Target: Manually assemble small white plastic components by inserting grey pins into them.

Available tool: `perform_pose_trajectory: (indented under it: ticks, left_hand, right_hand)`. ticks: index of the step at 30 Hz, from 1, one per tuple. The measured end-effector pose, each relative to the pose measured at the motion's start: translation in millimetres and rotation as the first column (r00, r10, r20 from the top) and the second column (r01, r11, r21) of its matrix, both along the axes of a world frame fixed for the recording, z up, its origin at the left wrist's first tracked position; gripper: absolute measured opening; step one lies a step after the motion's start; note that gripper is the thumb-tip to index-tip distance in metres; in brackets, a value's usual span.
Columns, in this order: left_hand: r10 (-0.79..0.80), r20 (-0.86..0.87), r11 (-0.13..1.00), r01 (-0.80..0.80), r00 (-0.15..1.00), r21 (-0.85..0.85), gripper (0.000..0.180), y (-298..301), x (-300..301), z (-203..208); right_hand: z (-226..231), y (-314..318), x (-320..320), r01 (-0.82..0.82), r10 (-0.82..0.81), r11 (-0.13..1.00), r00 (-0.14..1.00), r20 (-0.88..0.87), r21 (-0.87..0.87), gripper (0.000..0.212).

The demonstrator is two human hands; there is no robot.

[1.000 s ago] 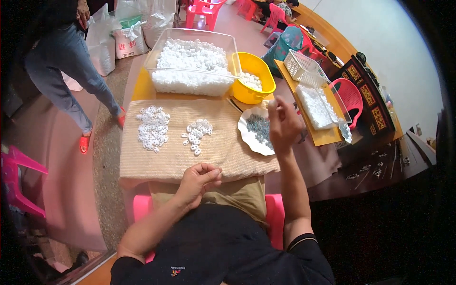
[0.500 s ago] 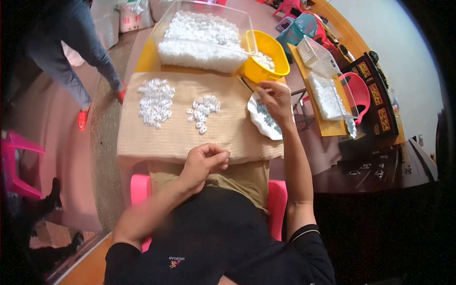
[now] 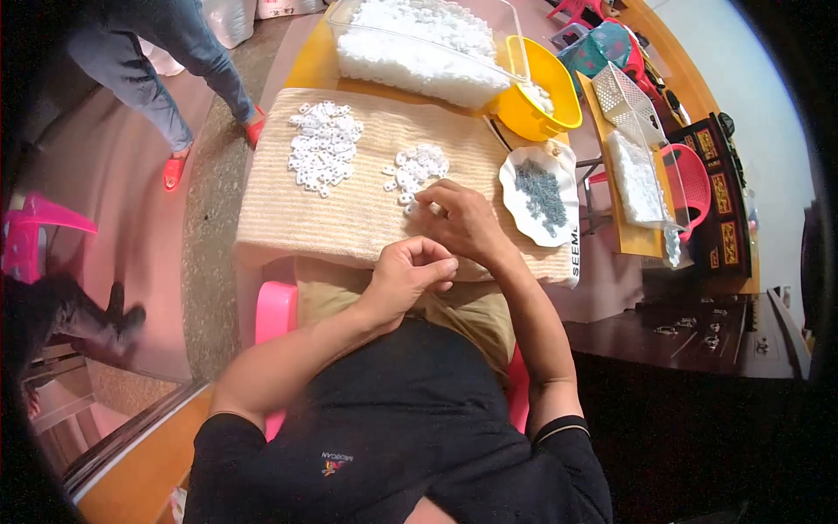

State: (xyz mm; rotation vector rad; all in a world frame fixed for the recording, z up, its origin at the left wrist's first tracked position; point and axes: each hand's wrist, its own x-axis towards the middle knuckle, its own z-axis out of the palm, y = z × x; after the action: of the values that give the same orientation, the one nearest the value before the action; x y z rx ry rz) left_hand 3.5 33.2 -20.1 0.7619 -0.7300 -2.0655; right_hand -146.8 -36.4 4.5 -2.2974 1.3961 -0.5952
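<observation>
Sitting at the bench (image 3: 312,63), right hand (image 3: 458,220) right down by the smaller pile of white pieces (image 3: 422,164).
Its fingers are bent, can't tell if they've got one. Left hand (image 3: 407,276) is just beside it, thumb and fingertips together, can't see if anything's between. Bigger white pile (image 3: 323,148) sits left on the striped cloth (image 3: 284,223), plate (image 3: 570,179) of grey bits (image 3: 541,194) to the right.
</observation>
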Motion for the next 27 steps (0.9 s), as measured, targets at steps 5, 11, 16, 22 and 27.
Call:
perform_pose_trajectory:
  ticks: [5, 11, 16, 22, 27]
  left_hand:
    - [0.030, 0.008, 0.999, -0.030, 1.000, 0.017, 0.007, 0.8, -1.3, 2.2]
    - [0.055, 0.008, 0.998, -0.055, 0.998, 0.001, 0.007, 1.7, -2.9, -0.2]
    - [0.066, 0.015, 0.998, -0.066, 0.998, -0.016, 0.008, 3.3, -3.5, 0.7]
    - [0.088, 0.021, 0.996, -0.087, 0.996, -0.011, 0.008, 1.9, -2.2, 2.1]
    - [0.107, 0.034, 0.994, -0.107, 0.994, -0.009, 0.009, -0.9, -0.7, 1.5]
  right_hand:
    - [-1.7, -0.1, 5.7, -0.044, 0.034, 0.995, 0.993, -0.110, -0.087, 0.019]
    - [0.7, 0.5, 6.7, -0.075, 0.054, 0.993, 0.978, -0.202, -0.096, 0.016]
    - [-1.0, -0.5, 4.6, -0.129, 0.118, 0.989, 0.982, -0.146, -0.069, 0.017]
    - [0.4, -5.5, 3.5, -0.070, 0.080, 0.987, 0.995, -0.063, 0.144, 0.020]
    - [4.4, -7.7, 4.6, -0.064, 0.085, 0.988, 0.986, -0.141, 0.143, 0.022]
